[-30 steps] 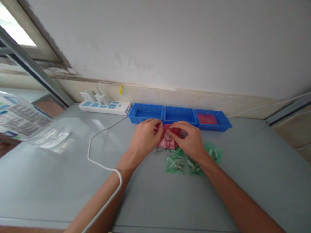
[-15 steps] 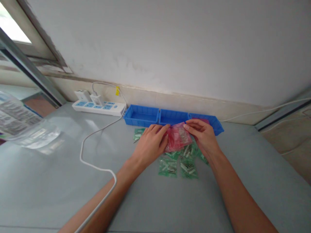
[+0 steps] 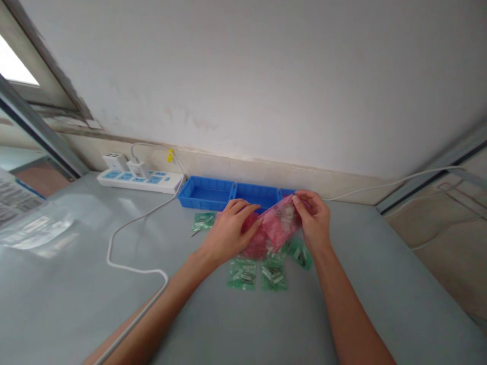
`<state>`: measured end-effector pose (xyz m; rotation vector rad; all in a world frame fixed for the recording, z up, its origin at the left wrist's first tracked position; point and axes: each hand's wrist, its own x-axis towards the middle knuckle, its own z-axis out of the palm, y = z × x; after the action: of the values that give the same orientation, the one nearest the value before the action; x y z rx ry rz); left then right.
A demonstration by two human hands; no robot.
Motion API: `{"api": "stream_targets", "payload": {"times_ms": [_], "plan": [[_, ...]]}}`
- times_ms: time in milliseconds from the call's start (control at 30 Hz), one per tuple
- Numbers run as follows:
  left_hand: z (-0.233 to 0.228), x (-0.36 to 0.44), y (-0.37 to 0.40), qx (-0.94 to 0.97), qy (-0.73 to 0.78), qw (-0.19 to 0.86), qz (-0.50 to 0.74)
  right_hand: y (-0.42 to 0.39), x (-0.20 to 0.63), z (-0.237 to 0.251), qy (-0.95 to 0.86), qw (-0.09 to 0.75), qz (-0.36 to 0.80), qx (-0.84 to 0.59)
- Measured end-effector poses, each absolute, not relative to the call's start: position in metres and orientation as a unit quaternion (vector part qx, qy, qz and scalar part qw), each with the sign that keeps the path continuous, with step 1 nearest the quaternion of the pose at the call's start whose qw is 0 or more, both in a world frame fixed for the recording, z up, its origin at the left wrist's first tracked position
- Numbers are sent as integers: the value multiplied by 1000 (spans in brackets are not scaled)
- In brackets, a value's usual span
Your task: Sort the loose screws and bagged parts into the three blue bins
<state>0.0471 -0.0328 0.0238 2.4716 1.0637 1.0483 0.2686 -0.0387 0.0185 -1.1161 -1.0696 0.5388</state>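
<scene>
Head view: both hands hold a pink bag [image 3: 276, 228] just above the grey table [image 3: 76, 284], in front of a row of blue bins [image 3: 228, 192]. The left hand [image 3: 228, 234] has its fingers closed on the bag's lower left edge, and the right hand [image 3: 314, 220] pinches the upper right corner between thumb and fingertips, so the bag hangs tilted between them. Small pale parts show through the film (too blurred to say what they are).

The bag looks light, thin and limp, a soft film that sags and crumples wherever it is not supported, and probably a little slick. A pinch at two opposite edges or corners, as here, seems the surest hold; a one-sided grip would likely let the contents slump to the low end.

Under and beside the hands lie green bags [image 3: 258, 274] flat on the table, with one more [image 3: 203, 221] apart to the left. A white cable [image 3: 125, 253] trails from a power strip [image 3: 139, 180] by the wall.
</scene>
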Motion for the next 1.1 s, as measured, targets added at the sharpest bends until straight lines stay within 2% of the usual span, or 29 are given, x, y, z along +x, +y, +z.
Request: {"api": "stream_targets", "payload": {"times_ms": [167, 233, 300, 400, 500, 600, 833, 967, 1100], "plan": [[50, 77, -28, 830, 359, 253, 343, -37, 277, 18, -447, 726, 222, -472], [56, 88, -24, 815, 364, 298, 338, -37, 281, 18, -432, 729, 253, -467], [59, 97, -18, 801, 361, 322, 353, -38, 285, 19, -428, 704, 327, -462], [62, 103, -8, 774, 364, 336, 394, -41, 294, 20, -466, 624, 435, -451], [63, 104, -2, 762, 381, 340, 398, -43, 302, 19, -512, 563, 470, -447], [57, 103, -1, 765, 400, 320, 389, -44, 306, 17, -517, 549, 469, -460], [45, 94, -3, 859, 359, 222, 291, -46, 311, 16, -596, 507, 388, -488], [57, 95, -5, 866, 259, 187, 384, -46, 311, 19, -622, 530, 324, -477], [68, 105, -5, 822, 307, 216, 428, -44, 312, 21, -589, 578, 350, -444]]}}
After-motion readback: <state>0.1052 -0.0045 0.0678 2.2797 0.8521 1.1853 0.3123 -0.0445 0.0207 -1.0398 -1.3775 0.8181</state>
